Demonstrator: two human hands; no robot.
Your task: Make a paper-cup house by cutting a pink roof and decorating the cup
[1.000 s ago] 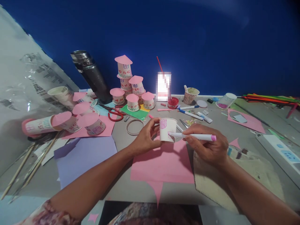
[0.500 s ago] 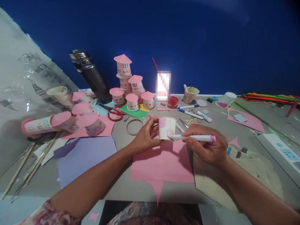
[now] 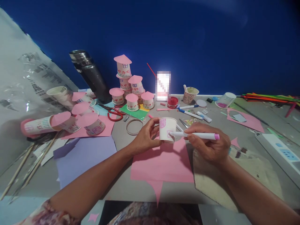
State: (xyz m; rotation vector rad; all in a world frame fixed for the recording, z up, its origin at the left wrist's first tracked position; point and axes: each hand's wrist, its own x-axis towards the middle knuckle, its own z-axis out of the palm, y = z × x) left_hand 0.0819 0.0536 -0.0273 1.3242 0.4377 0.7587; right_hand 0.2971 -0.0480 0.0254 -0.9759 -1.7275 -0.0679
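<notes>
A small white paper cup (image 3: 166,130) is held upright over pink paper (image 3: 161,165) by my left hand (image 3: 150,134), its fingers round the left side and the thumb near the base. Purple-pink marks are on the cup: a filled shape near the rim and a small square outline lower down. My right hand (image 3: 208,142) is closed on a white marker (image 3: 201,135) with a pink end. The marker's tip touches the cup at the square. Behind the cup stand several decorated cups with pink cone roofs (image 3: 132,97), some stacked.
Red-handled scissors (image 3: 115,115) and a cardboard ring (image 3: 134,127) lie left of the cup. A dark flask (image 3: 91,76) stands at the back left. Blue-capped markers (image 3: 191,113) and a red-filled tub (image 3: 172,102) are behind. A beige cloth (image 3: 234,181) and power strip (image 3: 281,153) lie right.
My right hand and the marker have shifted slightly right, and the tip has moved up within the square. The square outline looks closed now. The cup has barely moved.
</notes>
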